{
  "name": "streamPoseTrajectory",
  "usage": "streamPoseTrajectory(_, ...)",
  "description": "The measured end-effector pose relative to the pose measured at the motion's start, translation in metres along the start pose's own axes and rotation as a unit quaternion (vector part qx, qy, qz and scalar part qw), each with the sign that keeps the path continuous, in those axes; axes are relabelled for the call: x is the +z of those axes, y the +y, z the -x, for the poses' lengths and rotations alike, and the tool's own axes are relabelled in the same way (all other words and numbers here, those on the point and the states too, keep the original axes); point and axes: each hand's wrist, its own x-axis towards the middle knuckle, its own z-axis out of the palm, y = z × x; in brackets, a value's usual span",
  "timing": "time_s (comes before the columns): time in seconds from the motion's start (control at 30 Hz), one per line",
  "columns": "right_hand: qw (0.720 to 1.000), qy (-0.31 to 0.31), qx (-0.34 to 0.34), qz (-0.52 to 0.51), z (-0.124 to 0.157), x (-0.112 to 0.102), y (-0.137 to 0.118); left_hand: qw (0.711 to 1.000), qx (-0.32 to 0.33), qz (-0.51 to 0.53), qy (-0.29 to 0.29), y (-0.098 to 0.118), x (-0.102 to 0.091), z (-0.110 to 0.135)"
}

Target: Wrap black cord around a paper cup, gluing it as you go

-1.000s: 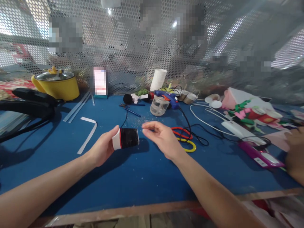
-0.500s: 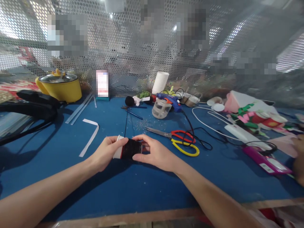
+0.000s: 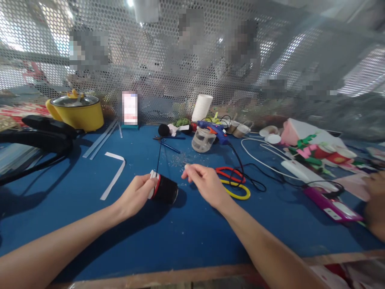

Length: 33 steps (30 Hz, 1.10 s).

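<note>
The cup (image 3: pixel 166 190), white with a black wrapping and a red band, lies tilted nearly on its side over the middle of the blue table (image 3: pixel 135 249), its white end towards the left. The left hand (image 3: pixel 137 196) pinches that white end, thumb on top. A black thread (image 3: pixel 158 160) runs from the cup up towards the pliers (image 3: pixel 157 138), near a black ball (image 3: pixel 163 129). The right hand (image 3: pixel 207 186) is apart from the cup, just right of it, thumb and fingertips pressed together; whether they hold anything thin is too small to tell.

Beside the right hand lie the scissors' red and yellow handles (image 3: pixel 246 194), a black cord over them. Beyond the cup is a blue pen (image 3: pixel 170 147), and farther right a glue gun (image 3: pixel 219 131) rests on a clear tub (image 3: pixel 202 142), with white cups (image 3: pixel 202 107) stacked behind. A bent white strip (image 3: pixel 113 180) lies left of the cup; a phone (image 3: pixel 130 107) and a yellow pot (image 3: pixel 84 117) stand at the back left. At the right edge, another person's hand (image 3: pixel 375 204), blurred, is near a purple power strip (image 3: pixel 331 204).
</note>
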Motion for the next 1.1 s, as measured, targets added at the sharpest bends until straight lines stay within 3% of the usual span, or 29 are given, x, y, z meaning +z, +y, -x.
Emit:
streamPoseTrajectory(0.1, 0.999, 0.002, 0.018, -0.027, -0.005, -0.002, 0.003, 0.998, 0.025, -0.036, -0.048, -0.002, 0.002, 0.004)
streamPoseTrajectory(0.23, 0.984, -0.075, 0.076, -0.14, -0.021, 0.007, 0.004, 0.991, 0.05, -0.079, -0.097, -0.007, 0.006, 0.009)
streamPoseTrajectory(0.4, 0.966, -0.155, 0.079, -0.189, -0.046, 0.023, -0.012, 0.981, 0.097, -0.089, -0.14, -0.004, 0.007, 0.017)
streamPoseTrajectory(0.53, 0.969, -0.155, 0.068, -0.179, -0.056, 0.031, -0.018, 0.947, 0.163, -0.11, -0.254, 0.01, 0.008, 0.029)
streamPoseTrajectory(0.63, 0.983, -0.122, 0.057, -0.125, -0.058, 0.025, -0.013, 0.918, 0.206, -0.147, -0.304, 0.015, 0.008, 0.033)
streamPoseTrajectory(0.7, 0.994, -0.071, 0.039, -0.075, -0.057, 0.01, -0.009, 0.93, 0.188, -0.141, -0.282, 0.012, 0.007, 0.031)
streamPoseTrajectory(0.8, 0.998, 0.065, -0.006, -0.01, -0.057, -0.032, -0.008, 0.982, 0.092, -0.083, -0.143, 0.005, 0.004, 0.022)
streamPoseTrajectory(0.87, 0.985, 0.167, -0.027, 0.016, -0.061, -0.064, -0.008, 0.995, 0.051, -0.044, -0.076, 0.002, 0.002, 0.015)
streamPoseTrajectory(0.93, 0.96, 0.275, -0.021, 0.047, -0.068, -0.09, -0.004, 0.997, 0.04, -0.038, -0.044, 0.0, 0.002, 0.01)
streamPoseTrajectory(1.0, 0.959, 0.278, 0.013, 0.051, -0.077, -0.106, 0.003, 0.997, 0.048, -0.048, -0.032, -0.001, 0.002, 0.006)
streamPoseTrajectory(1.1, 0.978, 0.193, 0.079, 0.017, -0.092, -0.111, 0.018, 0.996, 0.056, -0.061, -0.031, -0.002, 0.002, 0.004)
